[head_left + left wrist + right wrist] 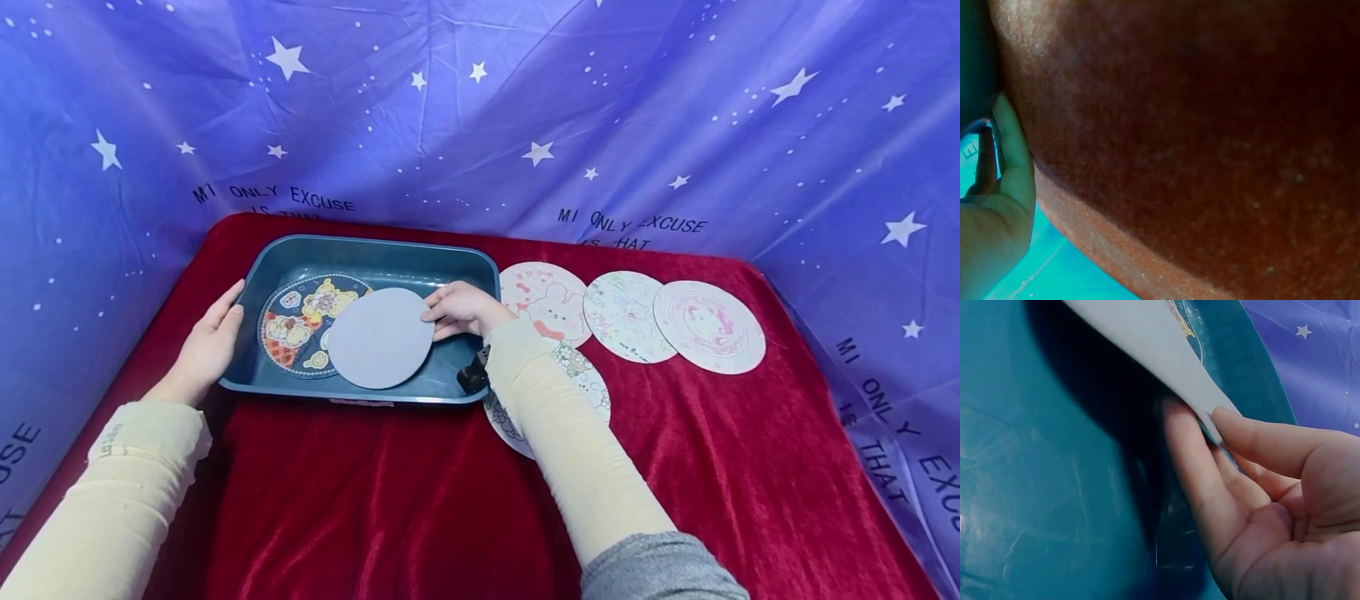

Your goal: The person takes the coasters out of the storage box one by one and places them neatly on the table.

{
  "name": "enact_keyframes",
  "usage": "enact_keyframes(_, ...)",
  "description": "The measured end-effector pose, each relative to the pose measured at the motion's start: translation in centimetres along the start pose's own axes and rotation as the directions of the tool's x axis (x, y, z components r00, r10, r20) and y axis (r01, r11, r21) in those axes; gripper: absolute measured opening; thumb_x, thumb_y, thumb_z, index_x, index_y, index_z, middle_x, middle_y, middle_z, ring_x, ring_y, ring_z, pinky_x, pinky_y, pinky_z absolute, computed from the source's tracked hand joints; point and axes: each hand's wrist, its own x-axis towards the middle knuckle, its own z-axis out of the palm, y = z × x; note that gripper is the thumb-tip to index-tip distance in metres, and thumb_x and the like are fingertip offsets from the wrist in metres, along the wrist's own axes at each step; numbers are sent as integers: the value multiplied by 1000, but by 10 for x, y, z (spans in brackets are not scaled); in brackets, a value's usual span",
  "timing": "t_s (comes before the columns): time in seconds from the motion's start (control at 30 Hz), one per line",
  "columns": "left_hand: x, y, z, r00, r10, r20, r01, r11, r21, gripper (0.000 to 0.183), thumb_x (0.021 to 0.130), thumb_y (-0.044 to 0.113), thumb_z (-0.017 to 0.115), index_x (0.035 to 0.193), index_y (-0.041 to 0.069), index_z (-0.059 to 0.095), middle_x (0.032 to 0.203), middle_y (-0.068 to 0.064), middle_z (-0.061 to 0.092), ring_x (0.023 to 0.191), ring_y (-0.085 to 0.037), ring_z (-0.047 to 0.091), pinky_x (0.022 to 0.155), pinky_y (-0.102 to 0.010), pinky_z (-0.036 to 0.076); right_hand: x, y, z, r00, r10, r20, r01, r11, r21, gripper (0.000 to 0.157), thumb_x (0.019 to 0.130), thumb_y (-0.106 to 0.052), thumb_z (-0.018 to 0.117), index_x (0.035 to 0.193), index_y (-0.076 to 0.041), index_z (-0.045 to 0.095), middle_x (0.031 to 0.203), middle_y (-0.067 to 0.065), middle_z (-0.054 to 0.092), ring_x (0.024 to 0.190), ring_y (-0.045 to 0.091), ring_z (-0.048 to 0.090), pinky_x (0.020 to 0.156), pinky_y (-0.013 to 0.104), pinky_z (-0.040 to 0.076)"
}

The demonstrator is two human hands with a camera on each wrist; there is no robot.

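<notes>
In the head view a dark teal tray stands on the red cloth. Inside it, at the left, lies a round mat with cartoon bears on a dark ground. My right hand pinches a second round mat by its right edge, plain grey-white side up, held tilted and partly covering the first. The right wrist view shows the thumb on one face of that mat and fingers under it. Straight fingers of my left hand rest against the tray's left outer side; the left wrist view shows this hand only partly.
Right of the tray lie several round mats: one with a pink bear, a pale green one, a pink-ringed one, and a flowered one partly under my right forearm. A blue starry curtain hangs behind.
</notes>
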Motion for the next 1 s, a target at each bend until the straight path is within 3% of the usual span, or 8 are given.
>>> enact_keyframes(0.43,0,0,-1,1000,2,14,-2,1000,2,56,108,36,22,159,19,5,161,-31,11,147,-52,11,115,-72,11,-6,-5,-1,999,-47,-28,49,993,109,35,92,4,64,127,5,63,80,6,71,65,14,69,62,26,60)
enact_keyframes(0.67,0,1,1,1000,19,12,-19,1000,10,56,108,36,23,159,19,8,161,-29,11,148,-50,9,115,-71,11,-10,-7,-2,994,-55,-92,68,986,150,41,91,5,64,132,3,60,106,16,71,71,14,70,84,37,58)
enact_keyframes(0.77,-1,1,1,1000,23,11,-23,1000,9,56,108,36,24,159,19,8,161,-29,11,148,-50,9,115,-71,11,-10,-7,-3,993,-57,-105,74,982,172,41,91,5,64,132,1,61,114,19,70,72,15,71,88,39,57)
enact_keyframes(1.0,-2,3,2,999,37,7,-37,999,13,56,109,36,24,159,18,9,161,-30,12,148,-50,10,115,-71,11,-12,-9,-5,990,-61,-125,88,970,226,39,91,5,65,129,2,62,94,11,72,69,15,71,87,40,56)
